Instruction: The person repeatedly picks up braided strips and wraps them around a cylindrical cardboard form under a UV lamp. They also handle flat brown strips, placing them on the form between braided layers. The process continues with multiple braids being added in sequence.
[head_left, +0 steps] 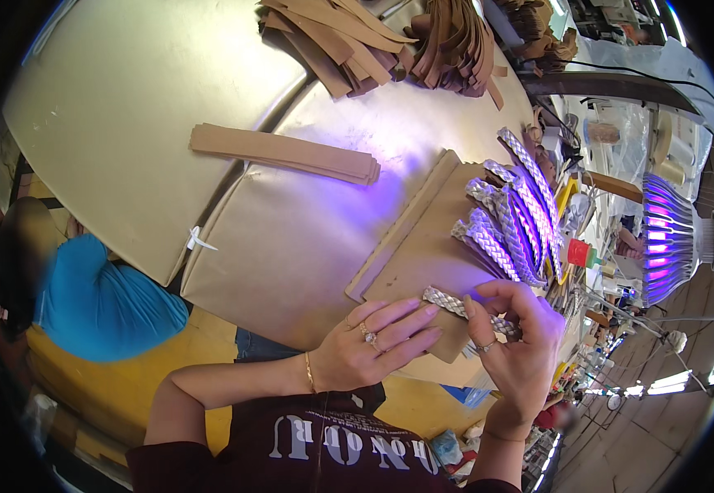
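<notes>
A short braided strip (445, 301), pale and silvery, lies along the near edge of a brown cardboard sheet (422, 246). My right hand (521, 329) is closed on its right part, pinching it between thumb and fingers. Beside the strip's left end rests my left hand (381, 341), its fingers stretched out and holding nothing; whether the fingertips touch the strip I cannot tell. On the far right part of the cardboard sits a pile of similar braided strips (509, 222), lit violet.
A lamp (669, 238) with violet light stands at the right, near a red-and-green bottle (580, 253). Flat brown strips (287, 154) lie stacked on the table (266, 230); loose bundles (336, 45) are farther back. A person in blue (110, 296) is at the left.
</notes>
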The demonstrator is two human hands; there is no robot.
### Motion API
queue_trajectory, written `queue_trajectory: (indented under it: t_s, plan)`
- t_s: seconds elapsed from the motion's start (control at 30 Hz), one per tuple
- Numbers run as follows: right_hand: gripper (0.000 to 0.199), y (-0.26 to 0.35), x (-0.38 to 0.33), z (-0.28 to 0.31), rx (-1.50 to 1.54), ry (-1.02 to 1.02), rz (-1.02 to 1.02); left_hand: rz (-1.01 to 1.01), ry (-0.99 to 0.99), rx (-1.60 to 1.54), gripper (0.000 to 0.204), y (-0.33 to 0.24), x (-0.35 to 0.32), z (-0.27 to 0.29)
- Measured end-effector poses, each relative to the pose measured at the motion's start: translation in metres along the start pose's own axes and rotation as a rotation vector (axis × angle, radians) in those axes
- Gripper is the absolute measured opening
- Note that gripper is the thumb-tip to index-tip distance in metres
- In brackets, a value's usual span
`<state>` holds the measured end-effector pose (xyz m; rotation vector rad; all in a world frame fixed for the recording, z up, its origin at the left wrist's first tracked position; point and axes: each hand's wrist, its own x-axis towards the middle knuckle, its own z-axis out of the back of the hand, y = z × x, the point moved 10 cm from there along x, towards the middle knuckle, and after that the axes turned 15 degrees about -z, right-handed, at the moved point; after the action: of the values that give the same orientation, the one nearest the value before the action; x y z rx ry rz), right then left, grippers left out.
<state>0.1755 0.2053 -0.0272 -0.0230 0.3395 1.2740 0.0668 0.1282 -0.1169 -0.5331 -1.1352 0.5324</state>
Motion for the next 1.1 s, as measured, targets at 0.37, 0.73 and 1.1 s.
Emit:
queue_trajectory:
  t_s: [0.37, 0.73, 1.1]
  plan:
    - [0.02, -0.006, 0.006, -0.005, 0.035, 0.028, -0.064, 0.012, 0.009, -0.041, 0.038, 0.002, -0.001, -0.001]
    - [0.024, -0.01, 0.008, -0.005, 0.089, 0.047, -0.114, 0.025, -0.027, -0.097, 0.038, 0.003, -0.003, 0.0]
    - [0.028, -0.012, 0.006, -0.003, 0.075, 0.034, -0.049, 0.032, 0.021, -0.137, 0.057, 0.005, 0.009, -0.01]
